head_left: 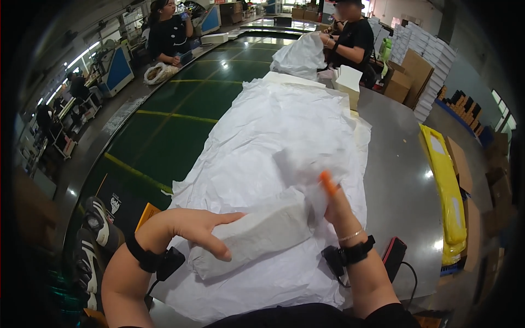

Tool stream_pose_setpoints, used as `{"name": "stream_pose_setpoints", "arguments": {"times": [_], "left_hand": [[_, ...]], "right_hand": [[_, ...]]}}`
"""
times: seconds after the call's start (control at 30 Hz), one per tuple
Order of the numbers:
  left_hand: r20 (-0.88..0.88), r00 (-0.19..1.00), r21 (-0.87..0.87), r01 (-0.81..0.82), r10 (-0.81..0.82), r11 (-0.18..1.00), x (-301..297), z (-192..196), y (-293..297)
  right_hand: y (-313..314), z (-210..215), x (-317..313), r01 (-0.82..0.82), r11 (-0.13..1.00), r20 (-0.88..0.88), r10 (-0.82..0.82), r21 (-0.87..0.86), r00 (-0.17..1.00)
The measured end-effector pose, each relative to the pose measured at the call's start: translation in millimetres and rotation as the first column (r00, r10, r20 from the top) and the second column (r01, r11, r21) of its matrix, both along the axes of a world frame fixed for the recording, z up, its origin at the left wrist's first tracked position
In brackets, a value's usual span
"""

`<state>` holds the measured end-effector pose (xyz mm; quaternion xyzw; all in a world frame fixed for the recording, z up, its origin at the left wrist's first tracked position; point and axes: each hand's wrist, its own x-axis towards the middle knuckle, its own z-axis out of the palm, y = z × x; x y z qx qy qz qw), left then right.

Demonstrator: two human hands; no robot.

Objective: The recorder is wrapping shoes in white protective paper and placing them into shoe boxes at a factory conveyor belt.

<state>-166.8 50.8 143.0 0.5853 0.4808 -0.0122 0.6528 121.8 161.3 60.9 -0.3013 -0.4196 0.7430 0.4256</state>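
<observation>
A long block-shaped package (260, 238) wrapped in white paper lies slanting across a stack of creased white paper sheets (240, 147). My left hand (199, 227) grips its left end, thumb across the top and fingers along the far side; what lies inside the wrapping is hidden. At the package's right end my right hand (333, 205) is smeared by motion. Something bright orange (327, 182) sits at its fingers, too blurred to name. Beside that hand, a blurred flap of white paper (306, 164) stands up from the sheets.
The sheets lie on a metal-topped table (402, 180) beside a green surface (186, 98) with yellow lines. Yellow plastic-wrapped packs (448, 197) stand at the right. A red-and-black device (395, 254) with a cable lies near my right forearm. Two people work at the far end.
</observation>
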Motion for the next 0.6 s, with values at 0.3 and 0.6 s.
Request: {"name": "stream_pose_setpoints", "arguments": {"times": [0.3, 0.6], "left_hand": [[-0.530, 0.842, 0.387, 0.136, 0.100, 0.912, -0.4, 40.5, 40.5], [-0.593, 0.784, 0.765, 0.476, 0.184, 0.435, 18.4, -27.3, 40.5]], "right_hand": [[5.5, 25.4, -66.2, -0.811, 0.460, 0.919, -0.029, 0.361, 0.393], [128.0, 32.4, -87.3, -0.647, 0.587, 0.873, -0.340, 0.487, 0.349]]}}
